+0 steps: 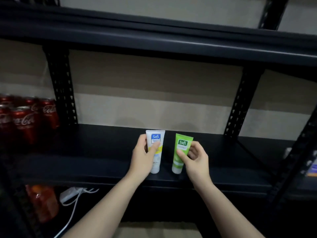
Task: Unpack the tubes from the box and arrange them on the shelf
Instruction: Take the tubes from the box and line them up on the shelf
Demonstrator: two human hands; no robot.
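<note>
A white Safi tube with a blue label and yellow band stands cap-down on the black shelf. My left hand grips it from the left, thumb across its front. A green Safi tube stands cap-down a little to its right. My right hand pinches that tube from the right side with thumb and fingers. Both tubes are upright near the shelf's middle, a small gap between them. The box is out of view.
Several red Coca-Cola cans stand at the shelf's left end behind a black upright. Another upright rises at the right. Below the shelf lie an orange bottle and a white power strip with cable.
</note>
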